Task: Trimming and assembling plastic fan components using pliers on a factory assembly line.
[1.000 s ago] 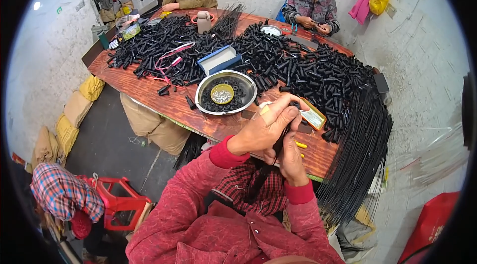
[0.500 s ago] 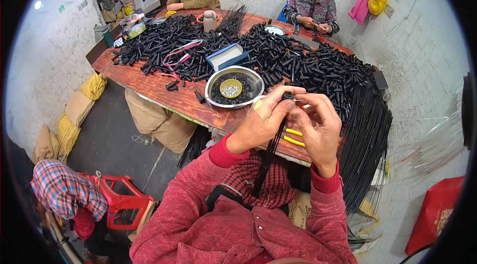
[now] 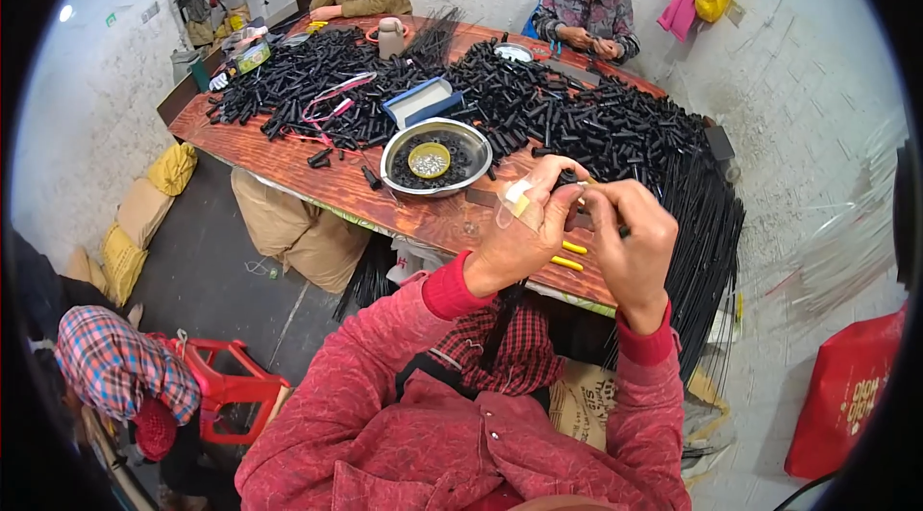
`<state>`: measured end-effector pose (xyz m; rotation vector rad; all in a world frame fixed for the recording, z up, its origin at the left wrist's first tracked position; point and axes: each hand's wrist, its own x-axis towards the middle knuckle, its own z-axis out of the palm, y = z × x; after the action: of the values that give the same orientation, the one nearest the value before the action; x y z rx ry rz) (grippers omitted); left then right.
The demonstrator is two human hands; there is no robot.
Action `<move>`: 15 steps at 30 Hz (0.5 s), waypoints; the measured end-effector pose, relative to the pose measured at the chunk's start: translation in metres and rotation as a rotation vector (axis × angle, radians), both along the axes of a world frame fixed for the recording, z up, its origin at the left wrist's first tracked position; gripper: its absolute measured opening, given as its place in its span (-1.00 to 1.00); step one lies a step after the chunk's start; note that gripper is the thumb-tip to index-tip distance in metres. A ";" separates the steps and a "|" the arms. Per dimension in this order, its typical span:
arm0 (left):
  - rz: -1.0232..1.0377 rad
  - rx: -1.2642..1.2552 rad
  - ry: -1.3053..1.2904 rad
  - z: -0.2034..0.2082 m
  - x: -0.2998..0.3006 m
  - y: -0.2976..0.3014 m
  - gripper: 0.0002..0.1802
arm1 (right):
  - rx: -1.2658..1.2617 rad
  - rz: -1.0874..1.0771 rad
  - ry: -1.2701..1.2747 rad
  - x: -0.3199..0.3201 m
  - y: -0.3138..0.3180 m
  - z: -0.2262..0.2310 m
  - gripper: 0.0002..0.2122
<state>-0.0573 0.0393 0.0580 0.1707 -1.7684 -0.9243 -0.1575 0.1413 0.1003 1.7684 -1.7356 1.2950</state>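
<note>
My left hand (image 3: 527,234), with a pale wrap on a finger, is closed around a short black tubular part (image 3: 567,179) above the table's near edge. Dark strands (image 3: 497,330) hang below that hand over my lap. Close beside the part, my right hand (image 3: 636,234) is pinched at thumb and forefinger; whatever is between the fingertips is too small to make out. Under my hands lies a tool with yellow handles (image 3: 569,256), its head hidden. Left of them stands a metal basin (image 3: 484,148) of small black pieces, holding a yellow dish (image 3: 411,163) with tiny silver bits.
Black tubular parts (image 3: 548,93) are heaped over the wooden table (image 3: 346,192). Long black strands (image 3: 707,261) drape off its right side. A blue box (image 3: 423,102) lies behind the basin. Two people sit across; another bends by a red stool (image 3: 226,386) at lower left.
My right hand has turned and its fingers have drawn into a tighter pinch by the black part. My left hand keeps its hold. The whole view has shifted slightly.
</note>
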 end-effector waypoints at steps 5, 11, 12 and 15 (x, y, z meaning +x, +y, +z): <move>-0.047 0.061 -0.066 0.002 -0.016 0.003 -0.85 | 0.304 0.323 -0.843 -0.035 -0.005 -0.003 -0.84; -0.179 0.251 -0.124 -0.008 -0.017 -0.021 -0.76 | 0.324 0.498 -1.003 -0.046 -0.030 -0.034 -0.79; -0.223 0.329 -0.092 -0.012 -0.012 -0.024 -0.74 | 0.274 0.536 -0.976 -0.045 -0.029 -0.043 -0.79; -0.358 0.516 0.079 -0.026 0.000 -0.039 -0.67 | 0.282 0.195 -0.413 -0.059 -0.013 -0.088 -0.84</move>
<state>-0.0573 0.0008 0.0323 0.1458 -1.4799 -1.6177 -0.2167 0.1286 0.0123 1.9690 -2.0947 1.6620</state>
